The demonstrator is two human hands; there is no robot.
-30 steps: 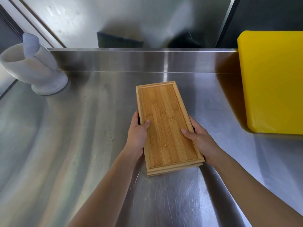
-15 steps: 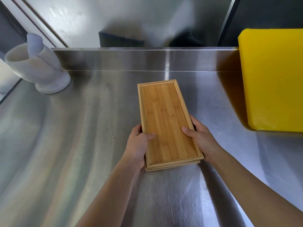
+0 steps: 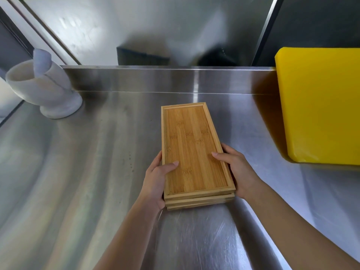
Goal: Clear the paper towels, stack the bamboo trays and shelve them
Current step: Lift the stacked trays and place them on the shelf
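Note:
A stack of three rectangular bamboo trays (image 3: 192, 145) is in the middle of the steel counter, long side pointing away from me. My left hand (image 3: 155, 180) grips the stack's near left edge, thumb on the top tray and fingers underneath. My right hand (image 3: 236, 168) grips the near right edge the same way. The near end of the stack looks raised a little off the counter. No paper towels are in view.
A white marble mortar with a pestle (image 3: 41, 88) stands at the back left. A thick yellow cutting board (image 3: 319, 106) lies at the right. The steel counter (image 3: 87, 172) has a raised backsplash (image 3: 155, 80) behind the trays.
Both hands slid toward the near end of the stack and closed around its edges. The stack shifted slightly toward me and its near end rose.

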